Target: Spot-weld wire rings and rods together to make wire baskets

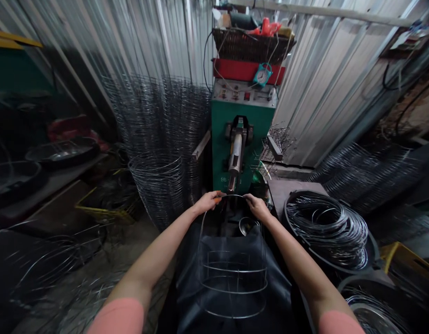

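My left hand (208,202) and my right hand (257,206) are closed on opposite sides of the curved top wire of a wire frame (233,270). Something orange shows at the fingers of my left hand. The frame's rings and upright wires hang toward me over a dark apron (235,248). Right above the held wire is the metal electrode (232,180) of a green spot welder (221,125). Whether the electrode touches the wire, I cannot tell. A small round dish (249,226) sits below, near my right hand.
Tall stacks of wire rings (155,120) stand left of the welder. On the right, a black tub (291,218) holds many loose wire hoops (349,227). A yellow crate (96,209) is on the left floor. A basket (252,45) and a turquoise clock (262,74) top the machine.
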Tool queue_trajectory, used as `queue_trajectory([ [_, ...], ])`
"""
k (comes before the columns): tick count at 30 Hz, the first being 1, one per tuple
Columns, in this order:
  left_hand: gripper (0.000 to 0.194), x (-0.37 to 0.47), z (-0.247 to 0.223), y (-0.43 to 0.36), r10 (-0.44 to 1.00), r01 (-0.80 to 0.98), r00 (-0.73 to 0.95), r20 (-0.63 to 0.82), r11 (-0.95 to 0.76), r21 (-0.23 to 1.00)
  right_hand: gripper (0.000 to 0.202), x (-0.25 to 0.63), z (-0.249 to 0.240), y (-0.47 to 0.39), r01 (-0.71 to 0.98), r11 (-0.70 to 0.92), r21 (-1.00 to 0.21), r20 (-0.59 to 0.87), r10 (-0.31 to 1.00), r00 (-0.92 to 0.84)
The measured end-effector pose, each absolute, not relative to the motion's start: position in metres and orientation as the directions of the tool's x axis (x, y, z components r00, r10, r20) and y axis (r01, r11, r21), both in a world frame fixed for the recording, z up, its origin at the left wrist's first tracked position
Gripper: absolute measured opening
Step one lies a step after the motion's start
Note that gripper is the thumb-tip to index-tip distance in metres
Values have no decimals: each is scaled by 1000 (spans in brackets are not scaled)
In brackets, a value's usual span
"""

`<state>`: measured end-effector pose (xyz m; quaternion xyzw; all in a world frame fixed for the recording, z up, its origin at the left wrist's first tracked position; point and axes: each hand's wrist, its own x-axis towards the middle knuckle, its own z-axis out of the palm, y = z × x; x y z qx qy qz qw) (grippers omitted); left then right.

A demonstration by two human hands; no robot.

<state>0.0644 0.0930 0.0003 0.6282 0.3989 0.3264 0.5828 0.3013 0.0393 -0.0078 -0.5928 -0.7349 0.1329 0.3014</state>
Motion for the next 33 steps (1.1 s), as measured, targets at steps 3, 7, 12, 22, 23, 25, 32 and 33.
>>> queue_trajectory([
  [3, 26, 61, -3, 96, 872, 182, 484, 77, -186, 965, 24, 297, -12, 43, 803, 269, -531, 282, 950, -132],
  [7, 26, 58, -5, 98, 805, 224, 543, 238, -413, 883, 27, 289, -15, 46, 891, 240, -385, 252, 956, -148],
  [12, 30, 57, -2, 111, 772, 199, 577, 267, -449, 871, 26, 285, -10, 55, 888, 270, -373, 265, 948, -177],
  [22, 28, 59, 4, 131, 792, 238, 574, 208, -404, 883, 22, 283, -12, 73, 801, 259, -540, 284, 952, -117],
  [23, 27, 59, 4, 131, 793, 244, 569, 215, -413, 877, 22, 283, -12, 74, 800, 258, -542, 286, 952, -113],
  [25, 25, 60, 2, 132, 798, 260, 559, 225, -426, 866, 22, 283, -13, 75, 800, 255, -543, 284, 952, -111],
  [32, 28, 61, -5, 134, 789, 279, 556, 262, -474, 835, 23, 285, -14, 76, 826, 272, -494, 294, 946, -136],
  [33, 27, 61, -7, 135, 787, 283, 555, 269, -483, 829, 23, 285, -14, 76, 831, 272, -485, 293, 946, -139],
])
